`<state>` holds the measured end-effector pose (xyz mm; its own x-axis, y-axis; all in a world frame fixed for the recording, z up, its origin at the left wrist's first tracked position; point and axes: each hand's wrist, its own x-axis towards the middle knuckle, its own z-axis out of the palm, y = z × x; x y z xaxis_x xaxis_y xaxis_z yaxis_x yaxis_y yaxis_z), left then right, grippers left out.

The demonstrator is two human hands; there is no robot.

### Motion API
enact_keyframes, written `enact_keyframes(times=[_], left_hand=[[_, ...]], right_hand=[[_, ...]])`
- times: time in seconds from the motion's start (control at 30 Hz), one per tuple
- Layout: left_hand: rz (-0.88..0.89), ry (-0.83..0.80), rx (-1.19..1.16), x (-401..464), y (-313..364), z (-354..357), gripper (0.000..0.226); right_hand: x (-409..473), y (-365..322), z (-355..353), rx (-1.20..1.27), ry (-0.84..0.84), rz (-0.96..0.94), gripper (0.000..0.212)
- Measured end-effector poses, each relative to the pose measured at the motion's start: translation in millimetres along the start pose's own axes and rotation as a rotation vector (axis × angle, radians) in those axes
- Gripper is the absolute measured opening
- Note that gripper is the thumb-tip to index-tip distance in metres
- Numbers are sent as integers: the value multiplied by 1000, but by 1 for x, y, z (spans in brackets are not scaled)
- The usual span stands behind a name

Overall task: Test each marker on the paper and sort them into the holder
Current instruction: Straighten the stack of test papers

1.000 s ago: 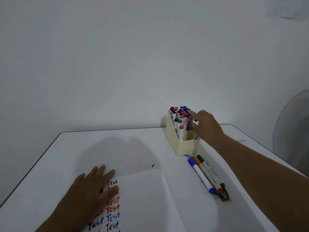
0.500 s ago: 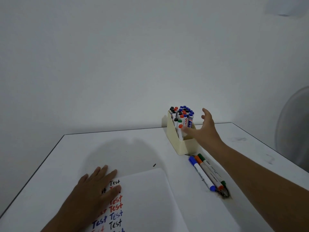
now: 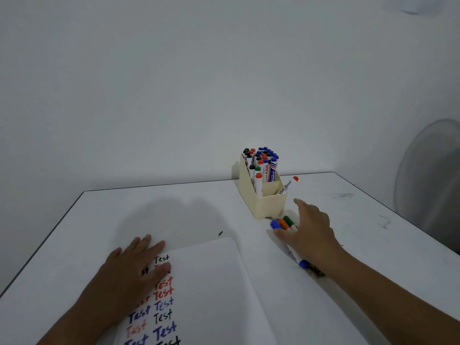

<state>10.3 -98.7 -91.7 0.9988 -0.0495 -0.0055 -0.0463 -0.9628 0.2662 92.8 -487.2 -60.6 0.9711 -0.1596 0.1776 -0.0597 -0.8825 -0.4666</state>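
Right hand [image 3: 307, 231] has dropped away from the holder [image 3: 265, 202] and now sits low over the three loose markers [image 3: 283, 224] on the counter [image 3: 199, 215], fingers spread and relaxed, not gripping anything I can make out. Holder's packed with markers at the back, one red-capped marker [image 3: 288, 186] leaning out its right side. Left hand [image 3: 135, 266] lies flat, palm down, on the paper [image 3: 211, 290] covering some "Test" scribbles.

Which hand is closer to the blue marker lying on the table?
The right hand. It lies spread over the blue marker and its neighbours, seemingly touching them. The left hand is far off to the left, flat on the paper.
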Motion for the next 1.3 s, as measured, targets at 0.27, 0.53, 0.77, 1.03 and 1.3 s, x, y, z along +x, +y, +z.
enact_keyframes(times=[0.27, 0.53, 0.77, 1.03, 1.3], left_hand=[[5, -8, 2, -1, -1, 2, 95], [7, 9, -15, -3, -3, 4, 82], [-27, -7, 5, -6, 5, -1, 77], [-21, 6, -13, -8, 5, -3, 83], [-14, 18, -35, -6, -1, 1, 81]], right_hand=[[-34, 12, 13, -87, -31, -221, 41], [-46, -24, 38, -38, -40, -369, 44], [-28, -66, 65, -13, -58, -420, 34], [18, -105, 85, -22, -100, -408, 37], [59, -109, 98, -42, -30, -406, 28]])
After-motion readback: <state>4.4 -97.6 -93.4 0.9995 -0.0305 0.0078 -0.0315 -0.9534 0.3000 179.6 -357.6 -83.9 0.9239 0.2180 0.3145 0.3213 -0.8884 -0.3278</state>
